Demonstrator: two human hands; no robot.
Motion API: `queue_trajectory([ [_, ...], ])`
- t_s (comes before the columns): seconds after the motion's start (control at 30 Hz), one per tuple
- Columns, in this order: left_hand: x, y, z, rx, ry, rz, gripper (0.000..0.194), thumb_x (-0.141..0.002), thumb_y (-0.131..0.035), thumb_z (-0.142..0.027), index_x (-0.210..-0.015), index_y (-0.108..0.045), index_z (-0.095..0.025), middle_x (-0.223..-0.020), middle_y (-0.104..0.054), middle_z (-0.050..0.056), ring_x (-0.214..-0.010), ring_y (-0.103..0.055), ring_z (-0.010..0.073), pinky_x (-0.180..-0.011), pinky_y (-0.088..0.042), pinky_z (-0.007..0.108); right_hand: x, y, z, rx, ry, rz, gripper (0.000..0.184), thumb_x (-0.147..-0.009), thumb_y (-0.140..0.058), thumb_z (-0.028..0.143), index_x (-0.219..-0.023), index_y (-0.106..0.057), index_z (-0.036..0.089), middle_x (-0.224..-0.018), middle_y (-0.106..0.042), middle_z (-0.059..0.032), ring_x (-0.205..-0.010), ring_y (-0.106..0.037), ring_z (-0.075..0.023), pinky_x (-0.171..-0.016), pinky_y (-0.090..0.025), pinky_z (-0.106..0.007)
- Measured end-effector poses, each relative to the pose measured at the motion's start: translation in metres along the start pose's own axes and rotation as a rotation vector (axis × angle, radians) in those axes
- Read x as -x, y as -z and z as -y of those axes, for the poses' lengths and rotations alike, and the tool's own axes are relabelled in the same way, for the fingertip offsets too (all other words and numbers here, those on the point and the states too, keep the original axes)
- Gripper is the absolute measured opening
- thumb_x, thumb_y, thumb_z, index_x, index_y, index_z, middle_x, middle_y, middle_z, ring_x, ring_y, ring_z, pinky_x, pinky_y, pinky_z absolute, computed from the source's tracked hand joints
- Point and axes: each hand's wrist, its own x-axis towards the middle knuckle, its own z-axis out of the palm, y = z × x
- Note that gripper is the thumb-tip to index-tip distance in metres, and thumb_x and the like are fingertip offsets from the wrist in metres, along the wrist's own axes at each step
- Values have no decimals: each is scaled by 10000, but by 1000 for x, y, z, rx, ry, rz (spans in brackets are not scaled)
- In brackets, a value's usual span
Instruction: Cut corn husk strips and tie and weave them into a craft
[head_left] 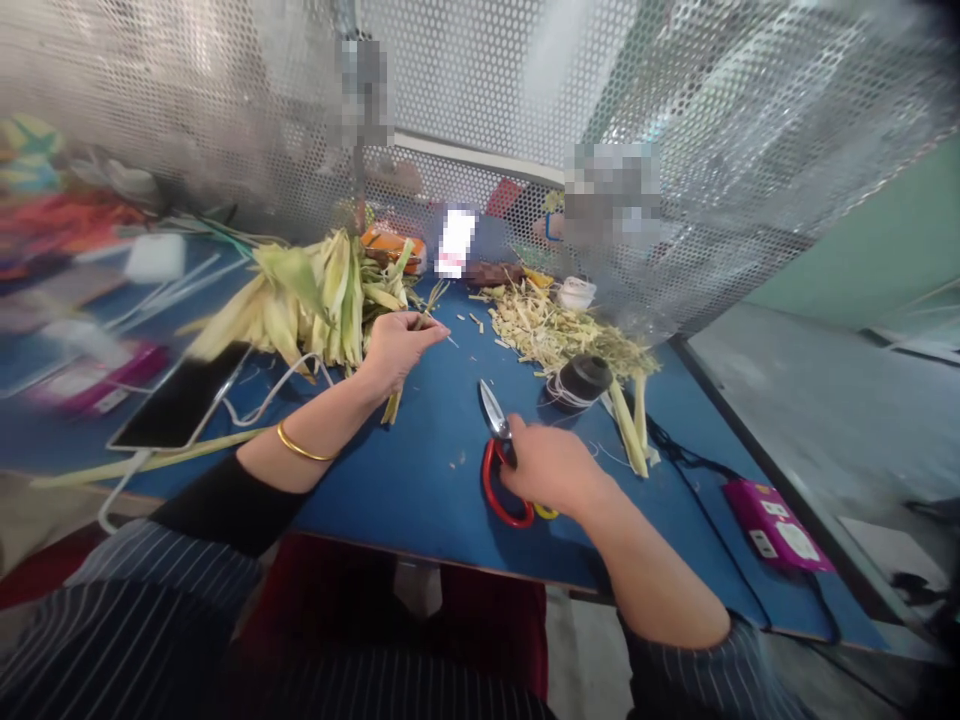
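In my left hand [397,350], the fingers are pinched on a thin bundle of corn husk [391,405]; its lower end hangs below my palm and fine strands stick out above. Close by on the left lies a big pile of pale green corn husks [330,300]. My right hand [551,465] is closed at the red-handled scissors [493,410], low over the blue table. Their blades point away from me, and one red handle loop shows while the other is hidden under my hand. Just beyond that hand is a dark spool of thread [581,380].
A heap of husk scraps [540,325] lies before the perforated metal screen [487,90]. A phone [180,395] with a white cable rests at left. At right sit a purple power strip [780,525] with black cords and a loose husk piece [630,430]. The blue table [420,480] ends near my lap.
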Motion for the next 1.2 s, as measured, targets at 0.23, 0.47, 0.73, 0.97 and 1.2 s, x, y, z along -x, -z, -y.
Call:
queue_trajectory([
  [0.23, -2, 4, 4, -92, -108, -162, 207, -706, -667, -369, -709, -675, -162, -587, -528, -11, -525, -390, 83, -505, -327, 254, -5, -5, 17, -52, -103, -101, 354, -767, -454, 231, -1093, -530, 115, -887, -646, -163, -710, -654, -295, -566, -421, -343],
  [0.47, 1, 5, -2, -230, -168, -197, 194, -723, -637, -335, -710, -686, -147, -601, -564, -7, -546, -426, 86, -516, -335, 243, -20, -5, -13, -435, -49, 2, 481, -775, -556, 330, -1229, -536, 173, -932, -679, -133, -854, -641, -291, -691, -445, -354],
  [0.73, 4, 1, -6, -283, -217, -274, 163, -730, -629, -288, -694, -699, -145, -571, -580, -13, -528, -446, 90, -514, -332, 229, -20, -4, -5, -1824, 196, -90, 430, -802, -623, 383, -1182, -505, 219, -711, -513, 30, -557, -484, -94, -645, -488, -310],
  [0.97, 9, -5, -7, -382, -263, -291, 154, -742, -601, -251, -704, -694, -134, -573, -565, -24, -544, -461, 91, -524, -332, 205, -8, -5, 8, -2146, 497, 240, 591, -791, -485, 677, -1143, -551, 206, -810, -486, -7, -541, -389, -73, -554, -416, -273],
  [1.2, 14, -11, -7, -387, -310, -294, 138, -741, -589, -214, -728, -708, -145, -610, -629, -9, -563, -514, 102, -556, -374, 206, -8, -9, 11, -2187, 491, 314, 533, -869, -392, 626, -1125, -560, 188, -782, -471, -4, -527, -399, -66, -507, -395, -239],
])
